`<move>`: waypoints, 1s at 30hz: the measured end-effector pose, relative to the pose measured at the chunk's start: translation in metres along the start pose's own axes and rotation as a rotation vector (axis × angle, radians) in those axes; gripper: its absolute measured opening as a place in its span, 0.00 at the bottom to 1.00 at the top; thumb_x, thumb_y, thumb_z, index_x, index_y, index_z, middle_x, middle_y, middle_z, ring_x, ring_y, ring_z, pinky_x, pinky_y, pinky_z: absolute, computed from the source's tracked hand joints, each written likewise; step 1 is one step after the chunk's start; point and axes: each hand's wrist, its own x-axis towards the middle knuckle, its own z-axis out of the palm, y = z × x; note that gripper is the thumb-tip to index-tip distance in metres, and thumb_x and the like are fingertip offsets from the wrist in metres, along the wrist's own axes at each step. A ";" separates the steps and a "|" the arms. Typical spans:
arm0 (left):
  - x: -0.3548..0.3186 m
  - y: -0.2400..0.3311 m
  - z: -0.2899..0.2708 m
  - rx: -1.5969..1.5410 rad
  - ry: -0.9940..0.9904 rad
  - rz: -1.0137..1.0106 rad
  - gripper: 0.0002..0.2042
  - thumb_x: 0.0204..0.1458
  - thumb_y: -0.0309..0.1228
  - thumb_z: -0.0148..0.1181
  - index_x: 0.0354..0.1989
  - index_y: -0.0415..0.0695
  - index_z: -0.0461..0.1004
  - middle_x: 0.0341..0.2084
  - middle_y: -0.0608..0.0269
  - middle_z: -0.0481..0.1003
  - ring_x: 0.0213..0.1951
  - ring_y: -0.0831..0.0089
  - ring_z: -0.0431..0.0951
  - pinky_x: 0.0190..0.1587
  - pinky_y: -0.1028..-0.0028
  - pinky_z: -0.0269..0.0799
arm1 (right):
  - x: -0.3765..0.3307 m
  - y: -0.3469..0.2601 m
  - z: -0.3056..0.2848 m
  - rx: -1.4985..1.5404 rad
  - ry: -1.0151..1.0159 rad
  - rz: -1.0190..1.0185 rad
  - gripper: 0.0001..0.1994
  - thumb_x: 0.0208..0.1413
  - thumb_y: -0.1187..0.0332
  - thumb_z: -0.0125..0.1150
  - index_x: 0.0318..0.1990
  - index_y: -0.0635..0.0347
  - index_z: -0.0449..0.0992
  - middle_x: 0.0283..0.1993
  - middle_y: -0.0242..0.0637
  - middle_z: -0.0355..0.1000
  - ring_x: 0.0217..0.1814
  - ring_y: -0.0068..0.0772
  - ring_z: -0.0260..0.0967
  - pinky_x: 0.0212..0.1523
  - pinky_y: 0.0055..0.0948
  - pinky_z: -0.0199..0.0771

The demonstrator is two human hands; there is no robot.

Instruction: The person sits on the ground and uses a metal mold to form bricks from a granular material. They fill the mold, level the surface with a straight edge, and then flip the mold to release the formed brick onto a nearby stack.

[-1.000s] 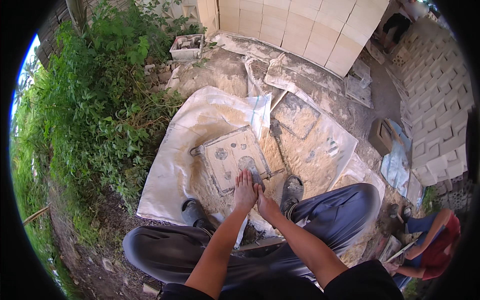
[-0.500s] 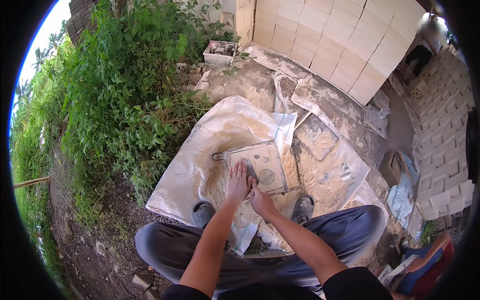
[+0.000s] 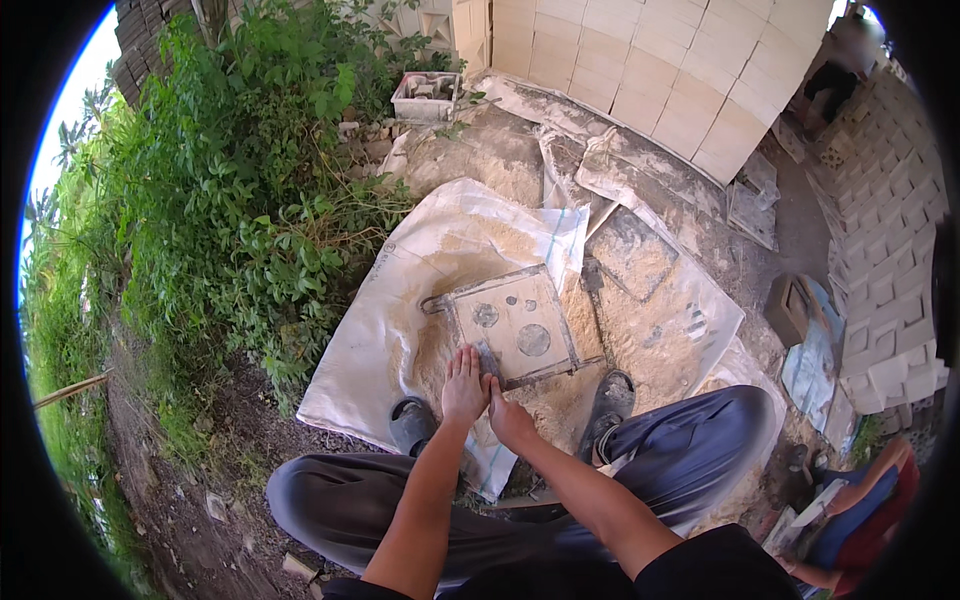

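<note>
A square, cream-coloured slab (image 3: 510,312) with a dark edging and several grey round spots lies on a dusty white woven sack (image 3: 345,375) in front of me. A dark loop sticks out at its left corner. My left hand (image 3: 463,388) is laid flat, fingers stretched out, over a narrow grey block (image 3: 487,358) at the slab's near left edge. My right hand (image 3: 512,420) is closed at the near end of that block, with its thumb pointing forward. The palms hide part of the block, so its full shape does not show.
My sandalled feet (image 3: 606,408) stand either side on the sack. Beyond are a white crate (image 3: 425,97) and stacked pale tiles (image 3: 660,75). Leafy plants (image 3: 240,220) fill the left. A brown block (image 3: 788,308) lies right; another person's arm (image 3: 868,482) shows lower right.
Both hands and the grey block have slid toward me, from the slab's middle to its near left edge. A round grey spot formerly under the hands now shows. The view has shifted slightly.
</note>
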 end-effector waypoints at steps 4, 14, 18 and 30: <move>-0.044 0.022 0.013 -0.058 -0.010 -0.010 0.32 0.59 0.46 0.37 0.66 0.35 0.47 0.67 0.48 0.46 0.69 0.56 0.45 0.68 0.62 0.40 | -0.052 0.007 -0.007 0.007 -0.108 0.075 0.28 0.61 0.63 0.36 0.69 0.52 0.45 0.34 0.60 0.73 0.36 0.57 0.74 0.38 0.51 0.73; -0.041 0.026 0.017 -0.048 -0.592 0.136 0.26 0.59 0.47 0.38 0.61 0.44 0.62 0.61 0.48 0.60 0.60 0.51 0.62 0.62 0.63 0.58 | -0.099 0.039 -0.033 -0.023 -0.171 0.098 0.23 0.64 0.56 0.31 0.58 0.59 0.64 0.37 0.58 0.73 0.42 0.60 0.72 0.44 0.51 0.71; -0.041 0.054 0.019 -0.100 -0.612 0.102 0.19 0.57 0.42 0.41 0.46 0.45 0.75 0.45 0.47 0.74 0.48 0.50 0.73 0.53 0.59 0.66 | -0.092 0.088 -0.041 -0.093 -0.016 0.097 0.22 0.60 0.59 0.39 0.56 0.63 0.66 0.39 0.62 0.72 0.46 0.60 0.71 0.47 0.47 0.71; 0.034 -0.014 -0.050 -0.634 0.169 -0.095 0.10 0.49 0.33 0.55 0.35 0.40 0.73 0.32 0.47 0.77 0.39 0.52 0.77 0.42 0.58 0.70 | 0.035 0.122 -0.228 -0.164 0.244 0.266 0.36 0.55 0.59 0.50 0.68 0.61 0.43 0.45 0.54 0.72 0.49 0.52 0.70 0.49 0.43 0.70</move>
